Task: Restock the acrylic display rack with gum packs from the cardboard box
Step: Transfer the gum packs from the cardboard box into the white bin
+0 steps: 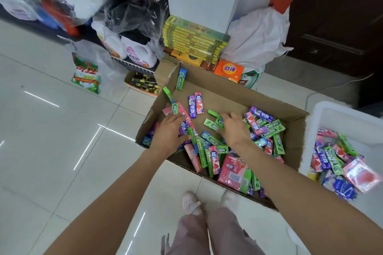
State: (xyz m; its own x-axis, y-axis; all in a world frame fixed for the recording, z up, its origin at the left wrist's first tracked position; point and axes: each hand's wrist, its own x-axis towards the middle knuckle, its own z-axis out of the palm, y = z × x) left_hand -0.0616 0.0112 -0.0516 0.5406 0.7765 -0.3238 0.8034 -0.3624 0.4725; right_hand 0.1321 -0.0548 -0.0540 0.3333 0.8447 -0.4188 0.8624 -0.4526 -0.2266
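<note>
A bundle of gum packs [183, 119] is gripped by the left hand [169, 132] inside the cardboard box [228, 93]. A green pack [214, 124] is touched, apparently pinched, by the right hand [235, 129].

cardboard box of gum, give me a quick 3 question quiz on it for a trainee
1. True or false: the left hand holds several gum packs over the cardboard box.
2. Multiple choice: where is the right hand?
A. in the white bin
B. inside the cardboard box, on green packs
C. on the yellow boxes stacked behind
3. Fill in: the two packs lying alone side by side in the box's bare middle are purple and ____.

Key: 1 true; 2 B; 3 pink
</note>
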